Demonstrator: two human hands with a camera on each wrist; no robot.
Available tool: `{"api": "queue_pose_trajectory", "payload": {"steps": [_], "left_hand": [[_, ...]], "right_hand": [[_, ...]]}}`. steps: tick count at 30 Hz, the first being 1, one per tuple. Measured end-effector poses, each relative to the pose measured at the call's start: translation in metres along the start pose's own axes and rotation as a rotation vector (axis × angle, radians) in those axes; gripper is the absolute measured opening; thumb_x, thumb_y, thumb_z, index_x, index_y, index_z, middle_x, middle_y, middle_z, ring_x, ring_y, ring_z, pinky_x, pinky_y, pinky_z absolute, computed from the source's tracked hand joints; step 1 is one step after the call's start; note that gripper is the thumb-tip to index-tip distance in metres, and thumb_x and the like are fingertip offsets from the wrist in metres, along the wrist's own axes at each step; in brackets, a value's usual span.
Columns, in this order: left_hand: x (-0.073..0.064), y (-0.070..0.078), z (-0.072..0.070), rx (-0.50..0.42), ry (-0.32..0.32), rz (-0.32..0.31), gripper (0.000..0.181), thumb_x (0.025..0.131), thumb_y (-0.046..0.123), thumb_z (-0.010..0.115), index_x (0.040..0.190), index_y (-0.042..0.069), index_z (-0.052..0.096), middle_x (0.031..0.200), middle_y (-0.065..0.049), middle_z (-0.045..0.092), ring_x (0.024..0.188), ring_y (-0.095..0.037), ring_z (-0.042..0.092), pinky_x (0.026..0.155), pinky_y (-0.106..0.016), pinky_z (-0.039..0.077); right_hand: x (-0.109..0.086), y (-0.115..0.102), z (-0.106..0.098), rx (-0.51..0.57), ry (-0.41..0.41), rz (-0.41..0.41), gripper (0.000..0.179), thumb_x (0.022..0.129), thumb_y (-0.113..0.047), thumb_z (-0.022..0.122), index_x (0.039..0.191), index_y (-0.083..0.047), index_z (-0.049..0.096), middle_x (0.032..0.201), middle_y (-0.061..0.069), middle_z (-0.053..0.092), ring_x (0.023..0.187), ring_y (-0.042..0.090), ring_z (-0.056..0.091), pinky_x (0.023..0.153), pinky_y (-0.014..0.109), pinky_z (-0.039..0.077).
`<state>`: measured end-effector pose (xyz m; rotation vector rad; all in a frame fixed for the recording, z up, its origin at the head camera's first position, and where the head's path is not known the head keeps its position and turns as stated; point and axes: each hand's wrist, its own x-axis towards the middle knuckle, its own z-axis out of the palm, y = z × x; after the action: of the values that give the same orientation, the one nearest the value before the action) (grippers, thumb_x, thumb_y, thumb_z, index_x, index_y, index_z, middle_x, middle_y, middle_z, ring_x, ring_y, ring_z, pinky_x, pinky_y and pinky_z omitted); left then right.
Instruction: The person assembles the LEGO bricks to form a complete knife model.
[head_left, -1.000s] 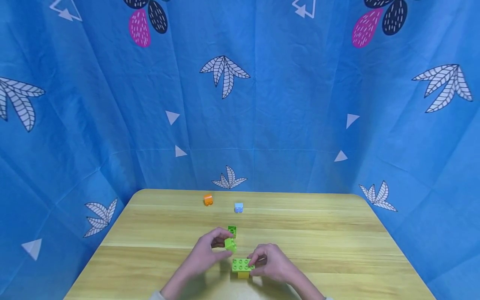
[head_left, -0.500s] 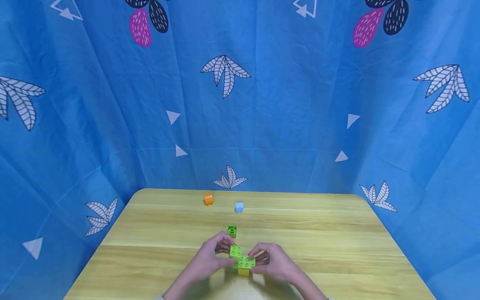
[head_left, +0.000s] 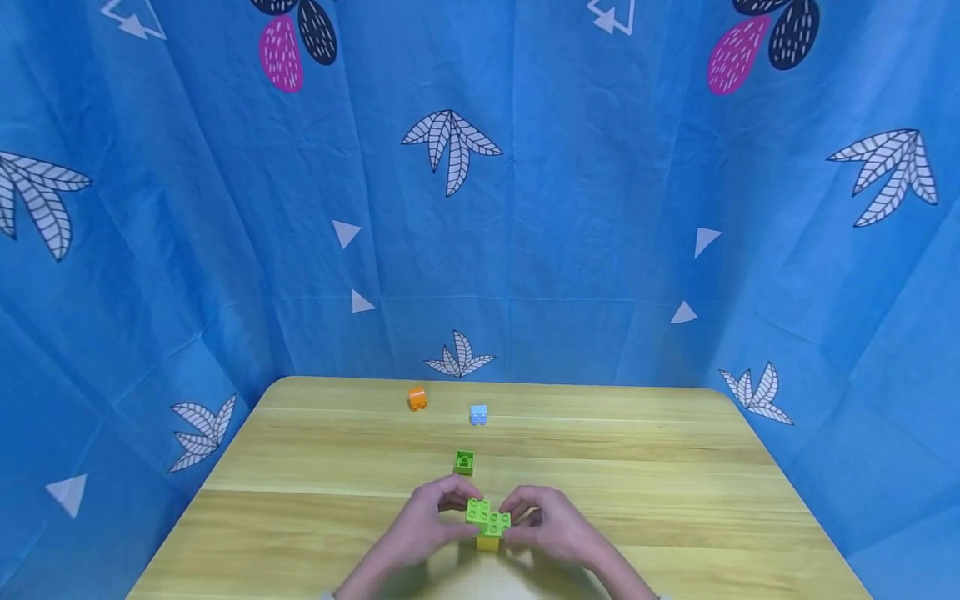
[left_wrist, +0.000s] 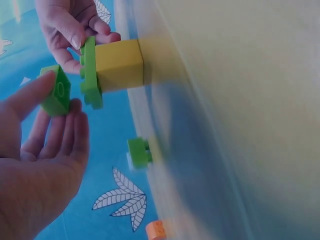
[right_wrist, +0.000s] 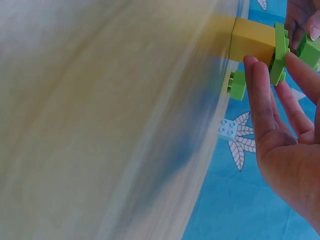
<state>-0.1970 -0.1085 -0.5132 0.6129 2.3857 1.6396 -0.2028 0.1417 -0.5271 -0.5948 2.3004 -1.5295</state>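
My left hand pinches a small light-green toy brick between thumb and fingers. A narrow gap separates this brick from the studs of a flat green plate, above its left end. The plate lies across the top of a yellow block, which stands on the table and is mostly covered by the plate in the head view. My right hand holds the plate's right end with thumb and fingertips. In the right wrist view, two straight fingers reach along the yellow block.
A darker green brick lies with its hollow underside towards me, just beyond the hands. Further back on the wooden table sit a light-blue brick and an orange curved brick. A blue patterned curtain surrounds the table's far side.
My left hand has carried the light-green brick right and towards me, turning it studs-up over the plate's left end. My right hand stays at the plate's right end.
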Motion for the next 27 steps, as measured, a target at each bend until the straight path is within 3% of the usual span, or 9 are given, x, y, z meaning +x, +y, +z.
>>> {"api": "queue_pose_trajectory", "payload": {"steps": [7, 21, 27], "left_hand": [[0.002, -0.005, 0.005, 0.048, 0.03, -0.021, 0.035, 0.08, 0.016, 0.087, 0.11, 0.021, 0.07, 0.115, 0.007, 0.071, 0.109, -0.019, 0.066, 0.1, -0.044, 0.057], [0.004, -0.011, 0.012, 0.048, 0.048, -0.023, 0.033, 0.077, 0.011, 0.088, 0.104, 0.02, 0.072, 0.109, 0.007, 0.073, 0.104, -0.016, 0.066, 0.097, -0.05, 0.056], [0.005, -0.011, 0.015, 0.052, 0.051, -0.042, 0.034, 0.077, 0.012, 0.089, 0.104, 0.021, 0.072, 0.108, 0.008, 0.073, 0.103, -0.016, 0.067, 0.095, -0.045, 0.057]], "right_hand": [[0.0, -0.001, -0.001, 0.024, -0.007, -0.006, 0.024, 0.088, -0.009, 0.079, 0.111, -0.007, 0.07, 0.103, 0.009, 0.069, 0.086, 0.018, 0.072, 0.077, 0.025, 0.062], [0.0, 0.0, 0.0, 0.055, -0.007, 0.009, 0.024, 0.088, -0.007, 0.079, 0.111, -0.006, 0.069, 0.105, 0.01, 0.068, 0.09, 0.022, 0.073, 0.077, 0.029, 0.064], [0.0, -0.002, 0.001, 0.051, -0.003, 0.017, 0.025, 0.088, -0.007, 0.08, 0.11, -0.005, 0.069, 0.105, 0.011, 0.068, 0.089, 0.02, 0.073, 0.077, 0.029, 0.063]]}}
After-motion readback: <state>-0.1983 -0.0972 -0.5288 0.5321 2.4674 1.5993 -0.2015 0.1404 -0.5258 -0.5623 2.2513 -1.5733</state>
